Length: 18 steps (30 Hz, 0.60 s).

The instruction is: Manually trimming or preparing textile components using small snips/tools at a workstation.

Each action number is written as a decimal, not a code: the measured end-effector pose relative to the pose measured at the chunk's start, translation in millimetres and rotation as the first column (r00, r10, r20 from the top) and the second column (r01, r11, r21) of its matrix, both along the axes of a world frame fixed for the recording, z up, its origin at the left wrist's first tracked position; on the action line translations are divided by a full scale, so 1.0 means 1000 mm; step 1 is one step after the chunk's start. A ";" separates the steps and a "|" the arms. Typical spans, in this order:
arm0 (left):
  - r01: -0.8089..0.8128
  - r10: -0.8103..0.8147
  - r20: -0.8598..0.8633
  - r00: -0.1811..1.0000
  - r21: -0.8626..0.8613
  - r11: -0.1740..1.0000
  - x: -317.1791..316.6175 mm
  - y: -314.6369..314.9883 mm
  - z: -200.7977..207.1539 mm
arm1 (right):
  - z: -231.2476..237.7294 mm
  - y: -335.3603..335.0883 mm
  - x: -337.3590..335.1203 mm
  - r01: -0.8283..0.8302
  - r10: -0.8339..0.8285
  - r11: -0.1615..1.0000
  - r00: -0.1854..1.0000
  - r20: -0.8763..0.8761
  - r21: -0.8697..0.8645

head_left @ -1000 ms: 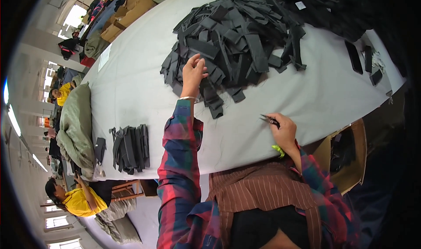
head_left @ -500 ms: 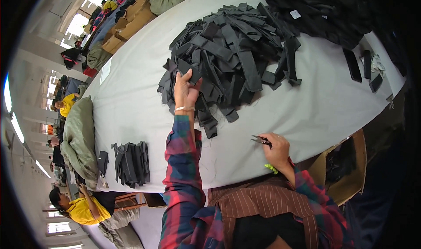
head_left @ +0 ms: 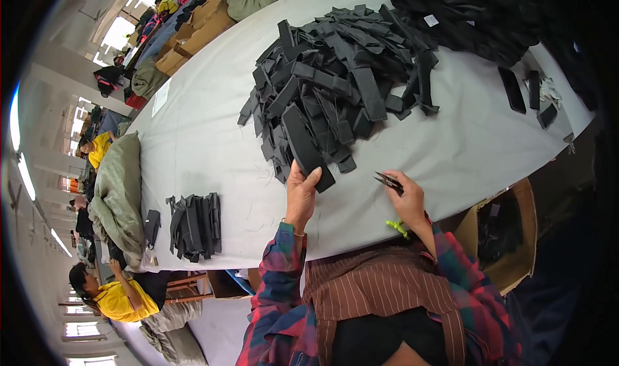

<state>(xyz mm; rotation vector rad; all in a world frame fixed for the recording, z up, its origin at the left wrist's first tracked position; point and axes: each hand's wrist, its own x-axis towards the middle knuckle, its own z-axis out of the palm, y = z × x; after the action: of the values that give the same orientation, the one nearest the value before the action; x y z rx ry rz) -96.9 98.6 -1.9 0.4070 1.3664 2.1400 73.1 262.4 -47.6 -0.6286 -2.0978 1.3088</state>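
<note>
My left hand (head_left: 301,195) pinches the near end of a black fabric strip (head_left: 303,140), thumb on top. The strip slants away over the near edge of a large heap of black fabric strips (head_left: 342,69). To the right, my right hand (head_left: 406,197) is closed around small thread snips (head_left: 389,181), whose dark blades point left toward the strip. The tips of the snips stay apart from the fabric. A neat stack of similar black strips (head_left: 195,227) lies at the left near edge of the pale table (head_left: 251,217).
A black phone (head_left: 512,89) and small dark pieces lie at the right. Black bags or cloth (head_left: 464,18) cover the far right. An open cardboard box (head_left: 525,237) stands below the right edge. A green sack (head_left: 119,198) and a person in yellow (head_left: 129,298) are at left.
My left hand has drawn back toward me from the heap, bringing a strip along. My right hand stays near its place, with the snips turned slightly.
</note>
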 end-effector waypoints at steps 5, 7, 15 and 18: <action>0.022 -0.026 0.039 0.999 0.101 0.995 -0.011 -0.004 0.002 | 0.042 0.004 -0.022 -0.131 0.136 0.983 0.990 -0.027 0.131; 0.033 -0.047 0.106 0.993 0.127 0.991 -0.014 -0.007 0.006 | 0.061 0.008 -0.041 -0.144 0.145 0.969 0.989 0.010 0.203; 0.051 -0.071 0.138 0.988 0.150 0.987 -0.019 -0.007 0.008 | 0.086 0.022 -0.113 -0.066 0.158 0.619 0.987 -0.041 0.783; 0.067 -0.085 0.143 0.986 0.123 0.990 -0.023 -0.011 0.008 | 0.080 0.019 -0.132 -0.094 0.183 0.576 0.983 -0.016 0.812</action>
<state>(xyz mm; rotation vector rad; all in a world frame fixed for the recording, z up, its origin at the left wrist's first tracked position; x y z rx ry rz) -119.7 87.4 5.6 0.3330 1.1284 2.1487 -59.0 281.3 32.3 0.0224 -2.3763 0.2884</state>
